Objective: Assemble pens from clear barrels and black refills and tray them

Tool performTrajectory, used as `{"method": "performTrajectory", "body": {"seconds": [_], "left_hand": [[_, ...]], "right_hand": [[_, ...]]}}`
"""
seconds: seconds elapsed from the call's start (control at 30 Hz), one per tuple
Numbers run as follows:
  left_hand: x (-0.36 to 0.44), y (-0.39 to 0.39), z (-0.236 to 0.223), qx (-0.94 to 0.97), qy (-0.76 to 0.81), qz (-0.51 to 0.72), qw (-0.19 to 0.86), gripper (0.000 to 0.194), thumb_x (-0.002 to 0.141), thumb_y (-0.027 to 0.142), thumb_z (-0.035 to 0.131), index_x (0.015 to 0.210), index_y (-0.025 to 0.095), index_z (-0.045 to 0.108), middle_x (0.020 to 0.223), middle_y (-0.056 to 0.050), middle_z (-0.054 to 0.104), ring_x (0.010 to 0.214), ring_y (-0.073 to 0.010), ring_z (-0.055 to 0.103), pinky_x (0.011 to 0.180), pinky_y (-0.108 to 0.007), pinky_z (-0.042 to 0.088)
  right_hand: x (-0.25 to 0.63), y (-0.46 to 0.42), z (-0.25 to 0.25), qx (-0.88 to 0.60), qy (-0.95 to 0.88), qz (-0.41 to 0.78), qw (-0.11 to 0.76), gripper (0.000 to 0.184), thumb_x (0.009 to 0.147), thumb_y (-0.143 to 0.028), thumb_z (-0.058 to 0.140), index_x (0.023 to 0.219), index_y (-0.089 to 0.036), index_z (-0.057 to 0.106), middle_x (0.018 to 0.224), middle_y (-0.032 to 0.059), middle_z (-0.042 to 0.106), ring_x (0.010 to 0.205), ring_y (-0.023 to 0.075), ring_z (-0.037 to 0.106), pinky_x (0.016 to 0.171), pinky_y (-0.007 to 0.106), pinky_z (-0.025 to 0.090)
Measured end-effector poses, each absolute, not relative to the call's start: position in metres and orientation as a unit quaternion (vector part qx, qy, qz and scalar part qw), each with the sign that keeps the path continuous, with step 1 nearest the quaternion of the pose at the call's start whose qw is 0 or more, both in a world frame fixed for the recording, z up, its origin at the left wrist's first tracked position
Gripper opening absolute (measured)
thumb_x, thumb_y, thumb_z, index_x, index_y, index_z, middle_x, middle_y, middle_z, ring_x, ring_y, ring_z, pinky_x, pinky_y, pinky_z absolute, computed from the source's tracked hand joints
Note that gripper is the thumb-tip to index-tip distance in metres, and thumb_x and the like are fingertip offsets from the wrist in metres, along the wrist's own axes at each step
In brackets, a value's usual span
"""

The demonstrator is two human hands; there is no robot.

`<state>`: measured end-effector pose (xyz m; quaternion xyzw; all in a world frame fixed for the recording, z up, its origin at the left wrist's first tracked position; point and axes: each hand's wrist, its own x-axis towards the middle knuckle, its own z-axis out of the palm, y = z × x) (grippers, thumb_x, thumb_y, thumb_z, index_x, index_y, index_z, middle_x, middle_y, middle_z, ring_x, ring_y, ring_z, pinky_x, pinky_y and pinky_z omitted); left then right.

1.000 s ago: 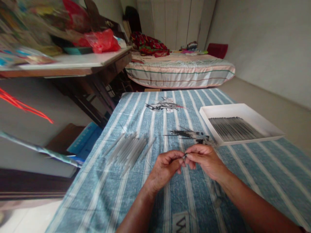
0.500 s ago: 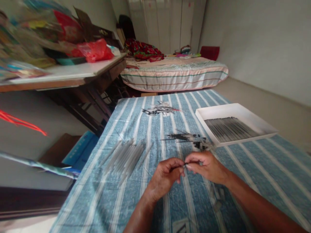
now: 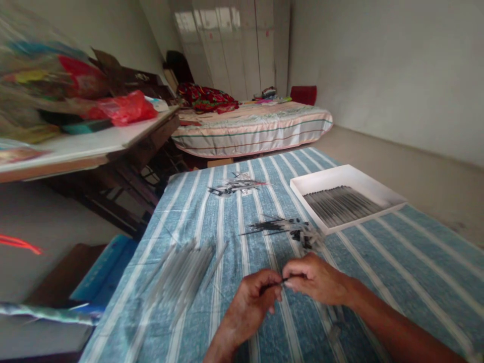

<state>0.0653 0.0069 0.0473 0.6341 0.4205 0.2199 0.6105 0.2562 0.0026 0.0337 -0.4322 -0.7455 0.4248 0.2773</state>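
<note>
My left hand (image 3: 252,301) and my right hand (image 3: 316,278) meet over the blue striped cloth (image 3: 397,272), fingertips pinched together on a thin dark pen part (image 3: 275,284) that runs between them. A loose pile of dark pen parts (image 3: 284,228) lies just beyond my right hand. To the left of my hands lies a heap of clear pen tubes (image 3: 181,272). A white tray (image 3: 350,176) at the right holds a row of finished dark pens (image 3: 340,204).
A further small pile of parts (image 3: 234,185) lies at the cloth's far end. A cluttered table with a red bag (image 3: 126,107) stands at the left, a blue box (image 3: 100,269) below it. A striped bed (image 3: 257,126) fills the back of the room.
The view has tilted and swung, so everything sits lower and further left in frame. My hands stay pinched together on the thin part, which now shows longer between them.
</note>
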Motion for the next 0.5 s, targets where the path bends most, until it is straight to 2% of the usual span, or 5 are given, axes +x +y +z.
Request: {"method": "performTrajectory", "body": {"seconds": [0.23,0.5], "left_hand": [[0.064,0.009,0.047,0.622,0.416,0.205,0.632,0.014,0.078,0.022,0.052,0.074,0.014,0.062,0.064,0.001,0.058,0.05,-0.0081,0.046,0.051,-0.021,0.036],[0.067,0.008,0.047,0.634,0.431,0.192,0.613,0.012,0.075,0.018,0.051,0.072,0.015,0.063,0.064,0.001,0.058,0.051,-0.0085,0.046,0.051,-0.021,0.036]], "right_hand": [[0.255,-0.001,0.029,-0.434,-0.727,0.435,0.306,0.011,0.077,-0.017,0.051,0.075,-0.016,0.063,0.055,-0.0043,0.056,0.05,0.0084,0.052,0.05,0.017,0.037],[0.25,-0.003,0.021,-0.473,-0.729,0.413,0.273,0.033,0.084,-0.027,0.048,0.053,-0.016,0.05,0.047,-0.0044,0.05,0.043,0.0065,0.047,0.044,0.017,0.03]]}}
